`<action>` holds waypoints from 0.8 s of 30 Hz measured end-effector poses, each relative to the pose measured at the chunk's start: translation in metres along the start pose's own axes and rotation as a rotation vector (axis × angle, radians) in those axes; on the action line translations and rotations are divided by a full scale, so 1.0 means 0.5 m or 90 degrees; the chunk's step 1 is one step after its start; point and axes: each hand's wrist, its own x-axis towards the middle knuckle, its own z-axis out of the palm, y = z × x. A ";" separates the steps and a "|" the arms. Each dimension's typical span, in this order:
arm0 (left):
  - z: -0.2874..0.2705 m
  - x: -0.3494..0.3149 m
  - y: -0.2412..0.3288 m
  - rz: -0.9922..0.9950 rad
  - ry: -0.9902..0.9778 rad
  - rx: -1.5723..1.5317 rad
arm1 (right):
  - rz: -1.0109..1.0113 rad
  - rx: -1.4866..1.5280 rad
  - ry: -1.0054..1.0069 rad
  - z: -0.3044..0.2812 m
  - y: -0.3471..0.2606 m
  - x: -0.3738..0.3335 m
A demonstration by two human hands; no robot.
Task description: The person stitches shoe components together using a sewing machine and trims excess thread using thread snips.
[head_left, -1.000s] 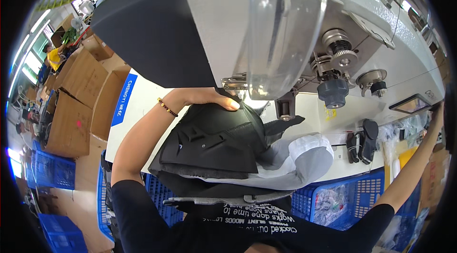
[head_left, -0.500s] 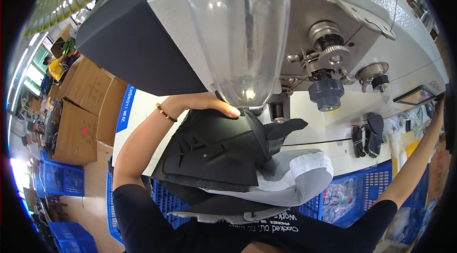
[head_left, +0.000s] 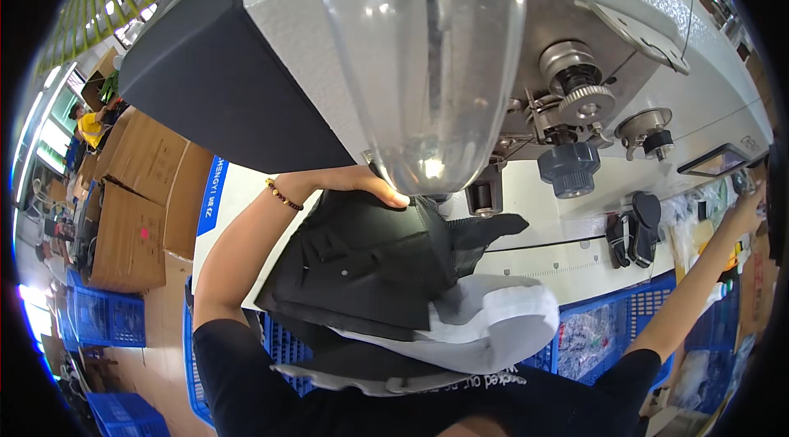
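Observation:
My left hand (head_left: 374,184), with a beaded bracelet at the wrist, holds a black, leather-like sewn piece (head_left: 353,273) at its far edge. The thumb lies on top, while the other fingers are mostly hidden behind the piece and the machine head. That edge sits beneath the sewing machine (head_left: 296,51), close to the needle area behind a clear plastic guard (head_left: 427,67). A grey-white lining (head_left: 509,318) hangs from the piece toward my body. Far to the right, my right hand (head_left: 748,211) is at the machine's right end; its fingers are too small and obscured to read.
A black clip-like device (head_left: 634,232) rests on the white machine bed (head_left: 559,260). Blue baskets (head_left: 649,318) stand below the bed, one holding clear plastic bags. Cardboard boxes (head_left: 127,232) and more blue crates (head_left: 107,318) are at left. A person in yellow (head_left: 90,129) is farther off.
My right hand has come slightly lower and nearer along the machine's right end. The black piece and its lining have shifted a little left; the left hand keeps its hold.

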 end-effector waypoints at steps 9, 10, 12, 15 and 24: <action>0.006 0.014 -0.014 -0.013 -0.015 -0.032 | 0.260 0.331 -0.039 -0.031 -0.375 -0.256; 0.002 0.013 -0.011 -0.010 -0.023 -0.045 | 0.257 0.330 -0.036 -0.031 -0.414 -0.273; -0.001 0.012 0.006 -0.003 -0.034 -0.052 | 0.223 0.336 -0.007 -0.030 -0.475 -0.298; -0.005 0.000 0.003 0.014 0.051 -0.034 | 0.192 0.299 -0.089 -0.050 -0.481 -0.348; 0.023 -0.035 0.046 0.070 0.105 -0.080 | 0.079 0.531 -0.829 -0.022 -0.594 -0.540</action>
